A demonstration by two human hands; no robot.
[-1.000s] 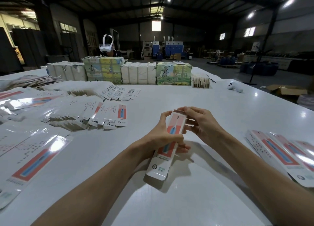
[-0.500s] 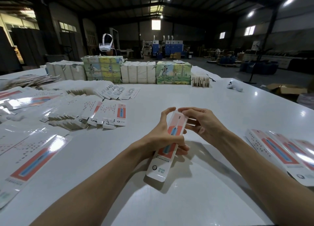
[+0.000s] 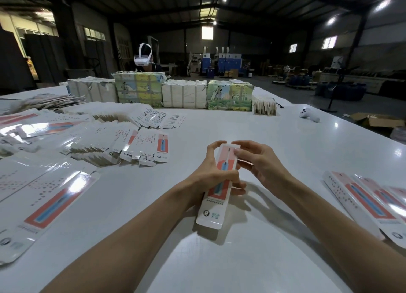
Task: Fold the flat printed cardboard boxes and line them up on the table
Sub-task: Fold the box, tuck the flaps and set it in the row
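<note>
So, left grip [image 3: 211, 171] is wrapped round the middle of the box [image 3: 216, 204], prob to steady it over the tabletop [image 3: 263, 127]. Right grip [image 3: 261, 163] pinches the far end w/ curled fingers, looks like it's tucking the flap. Row of boxes [image 3: 362, 200] lies off to the right.

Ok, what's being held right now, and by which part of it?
One printed box: the left grip wraps around its middle, and the right grip pinches its far top end.
</note>
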